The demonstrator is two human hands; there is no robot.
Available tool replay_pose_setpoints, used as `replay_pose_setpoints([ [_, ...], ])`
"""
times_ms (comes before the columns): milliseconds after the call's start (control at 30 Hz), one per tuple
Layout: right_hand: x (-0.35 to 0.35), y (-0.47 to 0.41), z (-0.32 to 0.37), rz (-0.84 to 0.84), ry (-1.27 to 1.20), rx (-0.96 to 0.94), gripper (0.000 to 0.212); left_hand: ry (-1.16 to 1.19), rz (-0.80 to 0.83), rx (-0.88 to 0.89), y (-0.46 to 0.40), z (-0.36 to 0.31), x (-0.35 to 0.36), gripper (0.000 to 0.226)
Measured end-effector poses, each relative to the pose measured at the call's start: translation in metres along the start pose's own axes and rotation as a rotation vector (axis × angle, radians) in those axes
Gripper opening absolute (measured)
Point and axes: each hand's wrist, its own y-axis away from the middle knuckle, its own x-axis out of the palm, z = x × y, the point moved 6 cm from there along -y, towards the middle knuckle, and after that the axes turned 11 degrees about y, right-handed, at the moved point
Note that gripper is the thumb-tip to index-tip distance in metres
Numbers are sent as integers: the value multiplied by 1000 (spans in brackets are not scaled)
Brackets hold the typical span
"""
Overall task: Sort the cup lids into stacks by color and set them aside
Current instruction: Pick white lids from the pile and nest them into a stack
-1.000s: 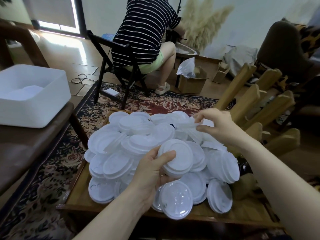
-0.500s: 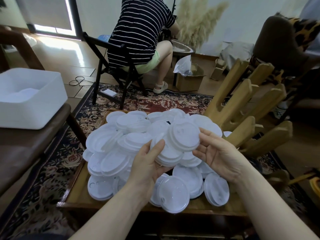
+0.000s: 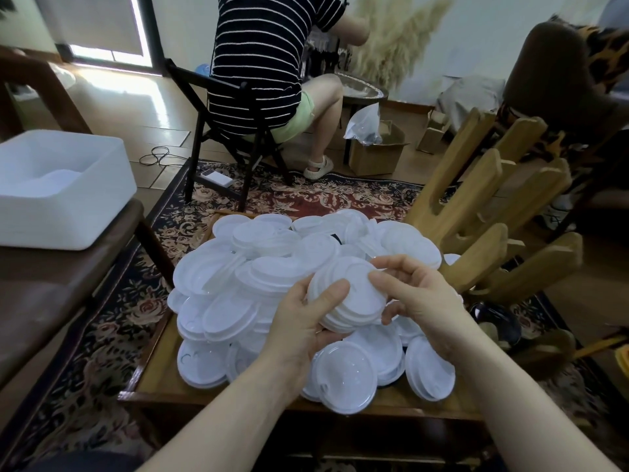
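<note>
A heap of white cup lids [image 3: 245,267] covers a low wooden table [image 3: 163,373]. Above the heap's middle I hold a small stack of white lids [image 3: 354,301] between both hands. My left hand [image 3: 303,321] grips the stack from the left, thumb on its top. My right hand [image 3: 418,294] holds its right side, thumb on the top lid and fingers around the rim. A dark lid [image 3: 337,237] peeks out near the far side of the heap.
A white bin [image 3: 64,199] sits on a brown bench at the left. A wooden rack [image 3: 483,226] with slanted arms stands right of the table. A person in a striped shirt sits on a black folding chair [image 3: 221,131] beyond. Cardboard boxes [image 3: 377,151] lie on the floor.
My right hand came back from the far side of the heap with a lid and set it on the stack in my left hand. Both hands now grip the stack.
</note>
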Motion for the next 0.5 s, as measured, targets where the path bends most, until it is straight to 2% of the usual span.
replay_pose_setpoints([
  [200, -2, 1, 2, -139, 368, -175, 14, -23, -17, 28, -2, 3, -4, 56],
  [300, -5, -1, 1, -162, 381, -205, 10, -33, -26, 35, -4, 3, -7, 37],
  [400, -19, -13, 4, -247, 415, -227, 6, -15, -34, 13, -4, 4, -8, 31],
  [500, -36, -40, 1, -342, 601, -221, 10, 45, -25, -24, -4, 5, -6, 30],
])
